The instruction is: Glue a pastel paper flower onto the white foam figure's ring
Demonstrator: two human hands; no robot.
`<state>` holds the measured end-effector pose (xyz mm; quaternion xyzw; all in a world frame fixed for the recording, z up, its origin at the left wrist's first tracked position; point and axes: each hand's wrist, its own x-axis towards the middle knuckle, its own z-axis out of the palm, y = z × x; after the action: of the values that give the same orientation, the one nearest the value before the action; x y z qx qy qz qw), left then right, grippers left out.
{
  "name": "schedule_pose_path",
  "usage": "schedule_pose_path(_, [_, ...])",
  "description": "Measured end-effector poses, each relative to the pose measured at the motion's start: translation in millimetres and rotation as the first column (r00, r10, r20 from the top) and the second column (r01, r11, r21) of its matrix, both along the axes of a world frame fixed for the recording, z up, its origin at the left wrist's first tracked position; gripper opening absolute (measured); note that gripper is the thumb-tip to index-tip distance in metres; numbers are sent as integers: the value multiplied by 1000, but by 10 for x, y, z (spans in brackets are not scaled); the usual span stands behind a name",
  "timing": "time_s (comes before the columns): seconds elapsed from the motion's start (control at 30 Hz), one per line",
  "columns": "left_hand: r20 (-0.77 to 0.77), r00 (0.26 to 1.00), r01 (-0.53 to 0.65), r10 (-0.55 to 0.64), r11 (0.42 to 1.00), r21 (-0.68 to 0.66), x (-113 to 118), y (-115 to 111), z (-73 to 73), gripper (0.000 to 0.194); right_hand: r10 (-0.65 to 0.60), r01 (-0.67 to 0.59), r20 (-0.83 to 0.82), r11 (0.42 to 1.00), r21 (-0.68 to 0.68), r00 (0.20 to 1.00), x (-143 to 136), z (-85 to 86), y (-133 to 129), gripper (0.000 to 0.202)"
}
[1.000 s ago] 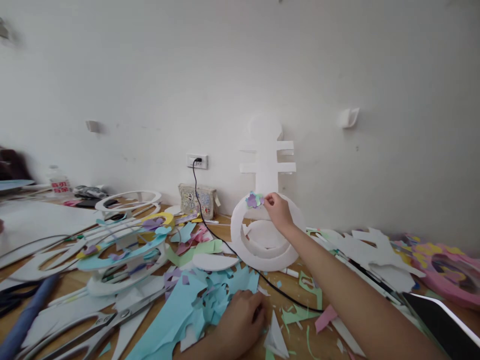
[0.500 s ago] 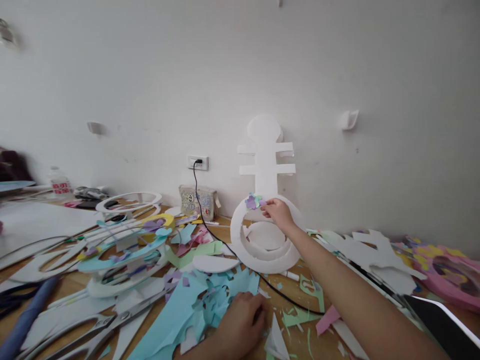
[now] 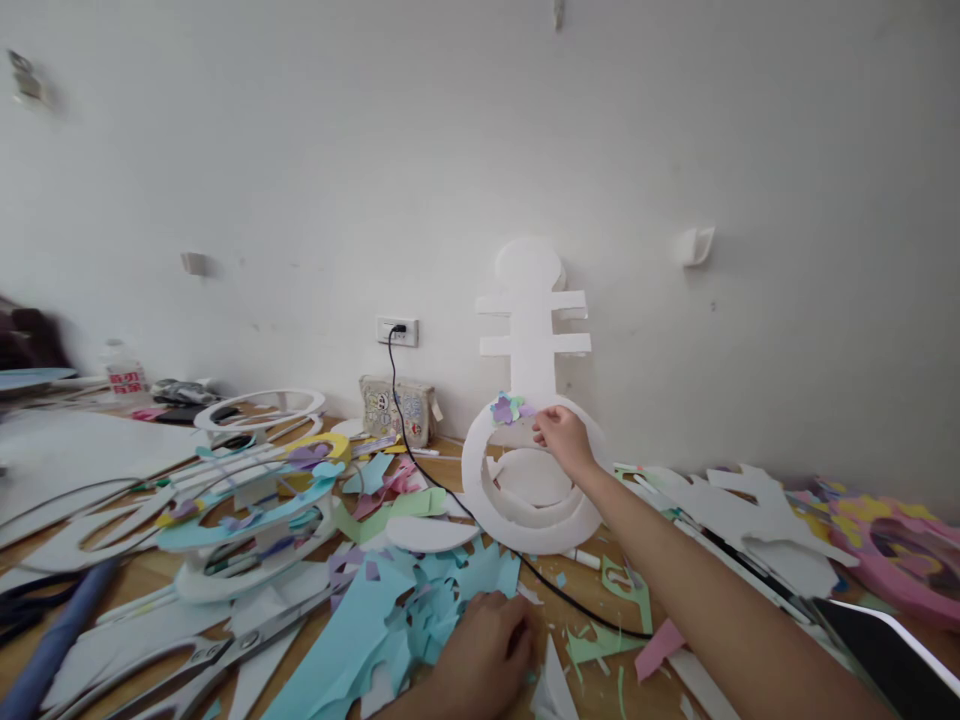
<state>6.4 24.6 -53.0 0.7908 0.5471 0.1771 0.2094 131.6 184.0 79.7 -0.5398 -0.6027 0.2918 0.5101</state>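
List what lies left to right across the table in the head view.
Water bottle → scissors → patterned pouch → left hand → right hand on the white foam ring → pink cutout.

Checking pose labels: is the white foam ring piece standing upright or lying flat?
Upright. The white foam ring piece stands on the table, its cross-barred top leaning against the wall; the right hand touches its rim.

White foam ring (image 3: 480,485) upright against wall, paper flowers (image 3: 508,408) on top
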Motion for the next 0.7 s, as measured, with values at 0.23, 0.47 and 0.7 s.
schedule_pose_path(0.23, [620, 776, -344, 114, 900, 266, -156, 432, 544, 18, 8, -13, 117, 999, 38, 993, -66, 121, 63, 13])
schedule_pose_path(0.47, [665, 695, -458, 274, 881, 117, -408, 1632, 1220, 49, 6, -11, 202, 1000, 24, 979, -106, 195, 94, 12])
schedule_pose_path(0.7, [634, 742, -328, 218, 943, 60, -220, 1720, 1199, 28, 19, -20, 234, 1000, 3, 972, -89, 221, 95, 17])
